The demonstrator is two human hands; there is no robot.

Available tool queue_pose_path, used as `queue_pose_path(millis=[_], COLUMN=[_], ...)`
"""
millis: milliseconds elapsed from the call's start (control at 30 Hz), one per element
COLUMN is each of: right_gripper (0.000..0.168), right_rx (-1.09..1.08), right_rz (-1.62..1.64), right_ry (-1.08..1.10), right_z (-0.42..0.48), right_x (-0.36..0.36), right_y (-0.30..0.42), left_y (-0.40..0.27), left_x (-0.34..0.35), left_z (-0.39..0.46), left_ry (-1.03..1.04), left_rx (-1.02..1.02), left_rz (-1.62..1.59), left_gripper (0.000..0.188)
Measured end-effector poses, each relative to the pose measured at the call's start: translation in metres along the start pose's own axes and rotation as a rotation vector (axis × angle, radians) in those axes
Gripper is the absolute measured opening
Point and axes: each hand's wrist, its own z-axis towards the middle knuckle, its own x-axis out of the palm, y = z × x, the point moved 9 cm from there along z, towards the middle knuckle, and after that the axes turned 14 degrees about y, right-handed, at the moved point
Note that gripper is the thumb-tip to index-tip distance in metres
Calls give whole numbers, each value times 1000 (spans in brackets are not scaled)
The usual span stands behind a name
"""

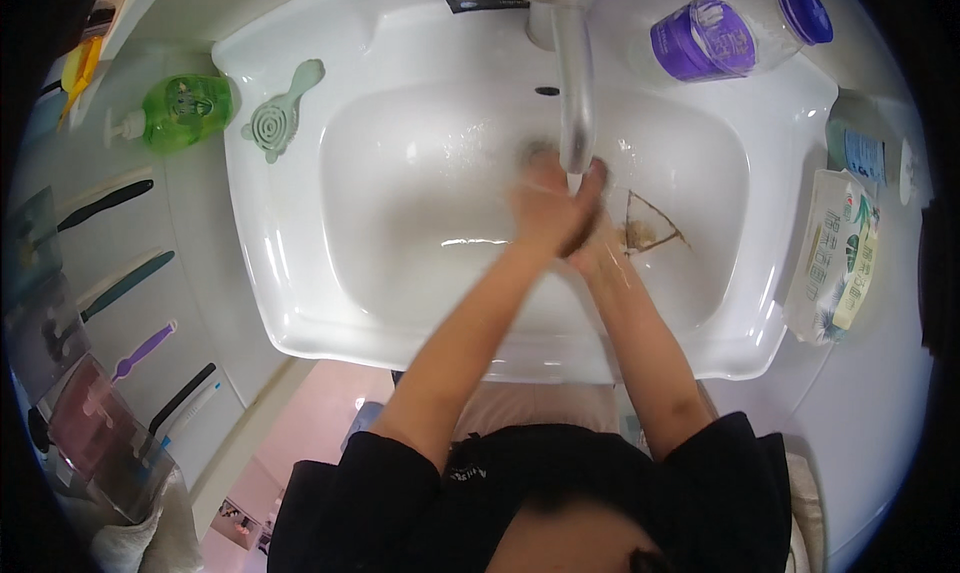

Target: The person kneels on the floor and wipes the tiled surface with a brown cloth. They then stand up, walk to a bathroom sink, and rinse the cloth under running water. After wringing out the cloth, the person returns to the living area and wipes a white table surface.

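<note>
Both my hands meet under the spout of a metal faucet (576, 115) over a white ceramic washbasin (289, 295). Water comes from the spout onto them. My left hand (541, 202), on the arm at the picture's left, is blurred and lies over the other one. My right hand (592, 198) is partly covered by it, its fingers close below the spout. The overlap and blur hide whether anything small is between the palms. A brown triangular outline with a tan clump (641, 232) shows in the basin just right of my wrists.
A green pump bottle (186, 113) and a pale green round-headed strainer (277, 121) are at the left. A clear bottle with a purple label (701, 39) lies at the back right. A wipes pack (834, 256) is beside the basin's right edge. Toothbrushes (142, 352) hang on the left.
</note>
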Motion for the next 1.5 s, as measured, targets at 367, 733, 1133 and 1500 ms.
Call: queue_pose_path(millis=[367, 733, 1133, 1500], right_gripper=[35, 26, 43, 36], right_rx=[241, 335, 268, 190], right_rz=[-74, -2304, -1246, -197], right_ry=[144, -100, -170, -378], right_z=[-6, 31, -1, -26], right_x=[23, 26, 18, 31], right_y=[-14, 37, 37, -13], left_y=[-20, 87, 91, 66], left_x=[-12, -48, -89, -12], left_z=[-40, -44, 3, 15], left_ry=[-106, 264, -51, -7], left_rx=[384, 220, 124, -203], left_rz=[-45, 367, 128, -103], left_gripper=[12, 24, 10, 20])
